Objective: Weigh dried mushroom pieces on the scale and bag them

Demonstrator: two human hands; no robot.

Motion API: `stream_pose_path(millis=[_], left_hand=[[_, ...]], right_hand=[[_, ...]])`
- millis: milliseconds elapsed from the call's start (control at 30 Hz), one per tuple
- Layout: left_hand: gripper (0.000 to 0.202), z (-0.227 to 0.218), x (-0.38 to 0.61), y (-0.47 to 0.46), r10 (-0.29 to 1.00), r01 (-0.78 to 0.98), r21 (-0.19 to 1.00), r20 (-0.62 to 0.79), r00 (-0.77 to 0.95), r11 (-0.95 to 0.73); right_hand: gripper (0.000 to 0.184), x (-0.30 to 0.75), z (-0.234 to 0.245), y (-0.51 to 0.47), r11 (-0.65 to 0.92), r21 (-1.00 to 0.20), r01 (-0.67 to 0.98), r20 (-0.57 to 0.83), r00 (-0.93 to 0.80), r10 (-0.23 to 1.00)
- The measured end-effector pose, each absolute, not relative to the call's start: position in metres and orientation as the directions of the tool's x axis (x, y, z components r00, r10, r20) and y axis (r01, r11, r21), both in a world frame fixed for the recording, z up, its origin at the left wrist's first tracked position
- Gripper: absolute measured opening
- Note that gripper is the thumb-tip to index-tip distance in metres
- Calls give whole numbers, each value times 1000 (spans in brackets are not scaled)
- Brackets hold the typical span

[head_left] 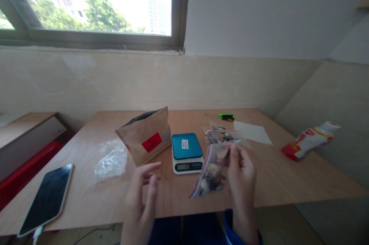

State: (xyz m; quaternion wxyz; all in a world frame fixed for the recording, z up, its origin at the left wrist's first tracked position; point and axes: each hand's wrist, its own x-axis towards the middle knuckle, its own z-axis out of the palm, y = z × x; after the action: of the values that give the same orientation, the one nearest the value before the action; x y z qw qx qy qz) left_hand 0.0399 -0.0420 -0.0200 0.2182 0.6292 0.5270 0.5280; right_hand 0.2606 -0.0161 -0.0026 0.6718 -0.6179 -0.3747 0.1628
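Note:
My right hand (241, 172) pinches the top of a small clear zip bag (211, 170) filled with mixed dark and pale pieces, held above the front edge of the wooden table (288, 175). My left hand (142, 191) hovers open beside it, fingers spread, holding nothing. A small digital scale (186, 152) with a blue top sits just behind the hands. A second filled clear bag (220, 135) lies behind the held one. A brown paper pouch (147, 135) with a red label stands open left of the scale.
Empty clear bags (111, 160) lie left of the pouch. A phone (47, 197) on a cable rests at the table's left front corner. White paper (253, 132) and a green-black pen (226, 116) lie at the back; a red-white bottle (309, 140) lies on the right ledge.

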Motion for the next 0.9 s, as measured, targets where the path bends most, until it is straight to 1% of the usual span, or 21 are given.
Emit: stream_pose_path(millis=[67, 100, 133, 200, 300, 367, 400, 433, 500, 533, 600, 667, 733, 900], left_hand=[[36, -20, 60, -47, 950, 315, 896, 303, 77, -312], [39, -23, 67, -47, 961, 269, 925, 242, 134, -270], [36, -26, 73, -46, 967, 234, 945, 191, 166, -227], [23, -32, 79, -41, 972, 182, 970, 126, 196, -162], [20, -38, 83, -33, 985, 58, 993, 90, 147, -99], [22, -37, 88, -28, 994, -56, 997, 63, 91, -58], [24, -35, 91, -25, 996, -104, 993, 56, 69, -48], [25, -33, 95, -22, 997, -144, 988, 55, 48, -47], [27, -27, 103, -15, 998, -192, 979, 64, 10, -61], [27, -25, 106, -12, 998, -203, 977, 63, -7, -64], [28, -21, 110, -7, 998, -206, 976, 59, -38, -66], [27, -21, 110, -5, 996, -198, 977, 64, -63, -76], [27, -23, 108, -5, 994, -186, 979, 75, -74, -88], [28, -36, 106, -9, 994, -186, 980, 49, -95, -66]], right_hand=[[47, 246, -19, -16, 143, -979, 146, 203, 625, 753], [48, 242, -27, -15, 124, -986, 115, 168, 603, 779], [48, 238, -34, -14, 109, -990, 94, 143, 586, 797], [47, 235, -44, -12, 90, -992, 84, 122, 572, 811], [45, 235, -53, -11, 106, -986, 127, 162, 611, 775], [46, 234, -54, -13, 139, -970, 200, 238, 654, 718], [44, 233, -53, -15, 157, -958, 240, 278, 649, 708], [40, 232, -51, -18, 175, -946, 273, 311, 614, 725], [29, 229, -45, -24, 214, -934, 286, 330, 459, 825], [26, 227, -41, -26, 234, -935, 266, 320, 353, 879], [24, 223, -35, -31, 260, -942, 214, 301, 189, 935], [23, 220, -32, -33, 278, -940, 198, 306, 128, 944], [22, 218, -31, -33, 287, -934, 214, 315, 110, 943], [19, 220, -31, -32, 269, -937, 224, 271, -22, 962]])
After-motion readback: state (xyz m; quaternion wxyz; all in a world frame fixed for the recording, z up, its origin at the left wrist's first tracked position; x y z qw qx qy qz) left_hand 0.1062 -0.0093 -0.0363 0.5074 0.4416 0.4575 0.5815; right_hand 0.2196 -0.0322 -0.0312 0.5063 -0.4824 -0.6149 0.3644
